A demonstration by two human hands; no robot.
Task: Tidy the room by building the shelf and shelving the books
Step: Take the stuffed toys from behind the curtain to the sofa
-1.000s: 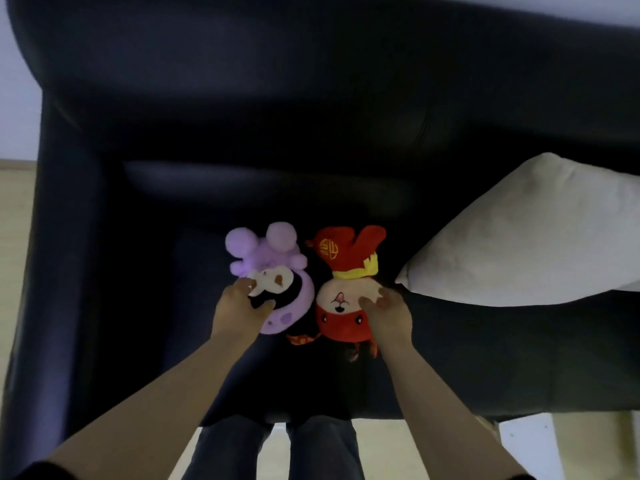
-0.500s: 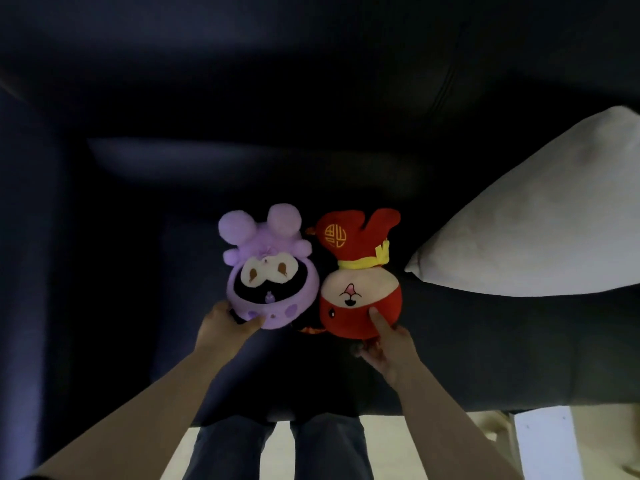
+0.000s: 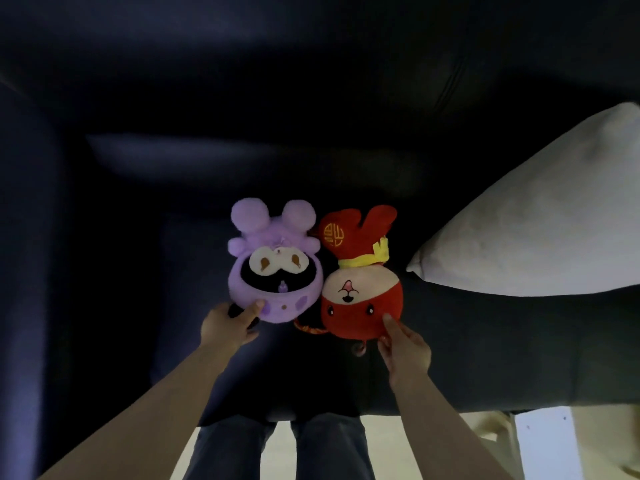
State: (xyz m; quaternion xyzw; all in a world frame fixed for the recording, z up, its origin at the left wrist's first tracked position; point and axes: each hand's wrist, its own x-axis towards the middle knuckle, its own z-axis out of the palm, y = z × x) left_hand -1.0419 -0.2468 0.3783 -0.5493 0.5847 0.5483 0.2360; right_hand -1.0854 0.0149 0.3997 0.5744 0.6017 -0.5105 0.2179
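Observation:
Two plush toys stand side by side on the seat of a dark sofa (image 3: 485,358), touching each other. The purple plush toy (image 3: 273,268) is on the left, with round ears and a black face patch. My left hand (image 3: 228,325) pinches its lower edge with thumb and fingers. The red plush toy (image 3: 360,292) on the right has a cream face and a red hat with a yellow band. My right hand (image 3: 403,344) holds its lower right side, the thumb pressed on the red fabric. No shelf or books are in view.
A cream pillow (image 3: 540,230) lies on the sofa seat to the right of the toys. The sofa's backrest and left armrest (image 3: 31,254) enclose the seat. My legs in dark trousers (image 3: 280,448) stand against the front edge. A white object (image 3: 543,445) sits on the floor at lower right.
Both hands have slid down from the toys' faces to their lower edges. The toys now stand upright, faces showing. The view has moved closer to the sofa.

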